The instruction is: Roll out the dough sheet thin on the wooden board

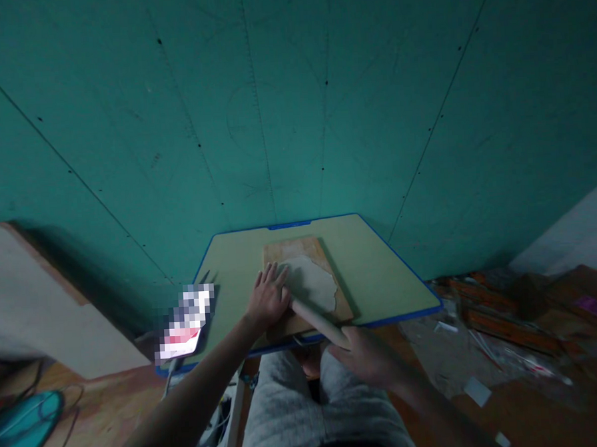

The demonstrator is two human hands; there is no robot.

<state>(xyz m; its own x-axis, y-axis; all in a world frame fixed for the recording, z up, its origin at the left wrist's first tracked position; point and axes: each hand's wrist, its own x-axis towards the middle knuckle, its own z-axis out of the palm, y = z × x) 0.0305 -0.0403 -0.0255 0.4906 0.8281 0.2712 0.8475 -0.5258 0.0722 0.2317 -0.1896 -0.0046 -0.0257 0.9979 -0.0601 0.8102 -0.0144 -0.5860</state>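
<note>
We see our left hand (pixel 268 297) lying flat, fingers loosely spread, on the wooden board (pixel 302 287) at the near end of the rolling pin (pixel 317 320), beside the sheet of dough (pixel 310 283) on that board on the small table (pixel 381 272). Our right hand (pixel 370 356) rests on the pin's other end below the table edge; in this dim light we cannot tell whether its fingers wrap it, and the phone (pixel 186 323) at the table's left is blurred out.

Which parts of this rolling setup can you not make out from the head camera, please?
- Rolling pin: near end hidden inside the right hand.
- Wooden board: left edge covered by the left hand.
- Phone: screen blurred out.
- Clay slab: surface detail lost in dim light.
- Floor scraps: too small and dark.
</note>
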